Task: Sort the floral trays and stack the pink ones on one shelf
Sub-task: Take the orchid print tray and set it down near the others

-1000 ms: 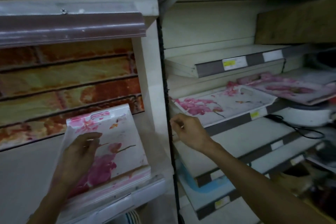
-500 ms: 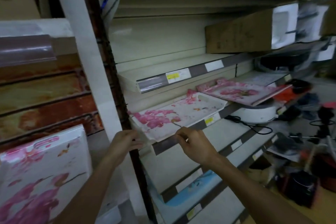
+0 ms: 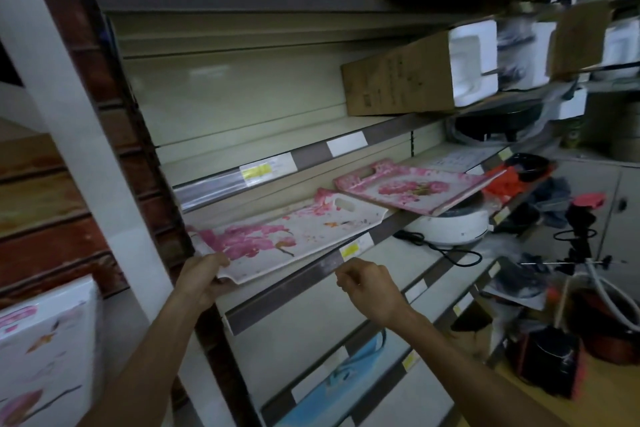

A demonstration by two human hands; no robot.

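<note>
**Mia:** Look, the left hand (image 3: pixel 204 276) has moved! A second ago it lay flat on the stack of white trays with pink flowers (image 3: pixel 41 350) at the bottom left. Now it has let go of that stack and come over to the next rack.

**Ben:** What is it holding?

**Mia:** The near corner of the flat white plastic tray with pink flowers (image 3: pixel 291 236). The thumb is on top and the fingers curl under the edge. That tray sits on the grey metal shelf (image 3: pixel 322 263) and sticks out past the front.

**Ben:** And the right hand (image 3: pixel 369 288)?

**Mia:** It hangs just under the shelf edge, close to the yellow price tag (image 3: pixel 349 250). The fingers are bent in loosely and hold nothing. It has hardly moved.

**Ben:** Is there another pink one?

**Mia:** Yes. A second tray with a pink rim and pink flowers (image 3: pixel 415 191) lies farther right. It leans on a round white cooker (image 3: pixel 450 224), which has a black cord (image 3: pixel 443 248). Brown cardboard boxes (image 3: pixel 398 80) sit on the shelf above.

**Ben:** So what does it mean for the job?

**Mia:** I think the tray before is put down, and this one is next. It is held but not lifted off yet. It likely needs to slide out and go over to the stack on the left. The far tray still waits.
</note>
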